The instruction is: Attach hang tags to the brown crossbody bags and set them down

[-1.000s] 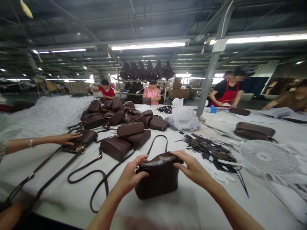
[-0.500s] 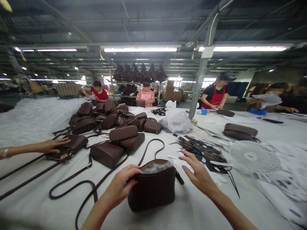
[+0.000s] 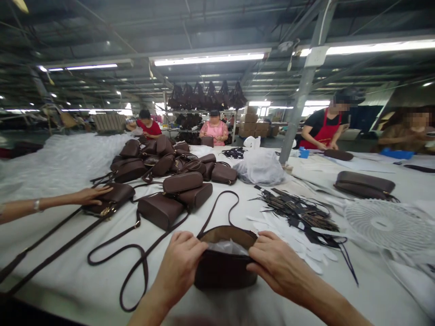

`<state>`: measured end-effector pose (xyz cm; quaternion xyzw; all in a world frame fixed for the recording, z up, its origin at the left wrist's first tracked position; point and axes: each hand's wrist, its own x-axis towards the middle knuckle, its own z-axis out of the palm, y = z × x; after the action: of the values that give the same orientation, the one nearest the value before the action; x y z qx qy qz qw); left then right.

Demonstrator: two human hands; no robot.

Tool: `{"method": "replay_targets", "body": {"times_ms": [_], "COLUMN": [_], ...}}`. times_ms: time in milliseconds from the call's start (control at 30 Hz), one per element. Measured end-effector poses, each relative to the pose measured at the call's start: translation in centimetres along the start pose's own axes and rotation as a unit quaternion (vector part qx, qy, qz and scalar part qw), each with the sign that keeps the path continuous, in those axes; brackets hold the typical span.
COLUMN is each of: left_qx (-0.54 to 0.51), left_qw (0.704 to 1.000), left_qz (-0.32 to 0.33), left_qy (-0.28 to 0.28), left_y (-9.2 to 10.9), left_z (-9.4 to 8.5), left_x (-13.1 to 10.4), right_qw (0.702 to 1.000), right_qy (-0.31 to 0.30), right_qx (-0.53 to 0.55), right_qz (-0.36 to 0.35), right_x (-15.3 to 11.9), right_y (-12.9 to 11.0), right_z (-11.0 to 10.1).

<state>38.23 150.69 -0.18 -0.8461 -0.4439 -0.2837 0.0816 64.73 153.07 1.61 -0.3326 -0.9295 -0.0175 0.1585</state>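
A dark brown bag [image 3: 226,272] stands upright in front of me with its top open. Its tan lining shows, and clear plastic [image 3: 228,247] lies inside. My left hand [image 3: 185,258] grips the left end of the bag's rim, fingers curled over the edge. On the right end of the rim, my right hand [image 3: 273,260] has closed round the edge. The bag's thin strap [image 3: 217,199] loops on the table behind it.
Brown bags [image 3: 159,210] are heaped at centre left beside plastic wrap [image 3: 64,167]. Another person's hand [image 3: 93,195] rests on a bag at left. Black straps with tags [image 3: 299,213] and a white fan [image 3: 382,224] lie at right. Several people work beyond.
My right hand has moved left and taken hold of the rim's right end. The bag's mouth is wider and tilts more towards me. The view has shifted slightly.
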Motion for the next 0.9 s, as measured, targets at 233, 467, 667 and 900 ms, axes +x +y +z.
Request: {"method": "replay_targets", "body": {"times_ms": [233,467,667,900], "left_qx": [-0.115,-0.163,-0.204,-0.502], "left_qw": [0.991,0.986,0.943,0.819], "left_qz": [-0.066,-0.034,-0.250,-0.279], "left_qy": [0.019,0.018,0.079,-0.020], "left_y": [-3.0,-1.5,-2.9,-1.4], "left_z": [1.2,1.7,2.5,1.6], "left_x": [0.2,-0.8,-1.2,0.1], "right_qw": [0.996,0.990,0.991,0.963], "right_qy": [-0.034,-0.018,0.044,0.090], "right_qx": [0.081,0.137,0.120,0.255], "right_qz": [-0.023,0.009,0.042,-0.007], "right_x": [0.9,0.0,-0.7,1.9], "right_y": [-1.9,-0.4,-0.6,-7.5], "right_z": [-0.9,-0.3,1.7,4.3]}}
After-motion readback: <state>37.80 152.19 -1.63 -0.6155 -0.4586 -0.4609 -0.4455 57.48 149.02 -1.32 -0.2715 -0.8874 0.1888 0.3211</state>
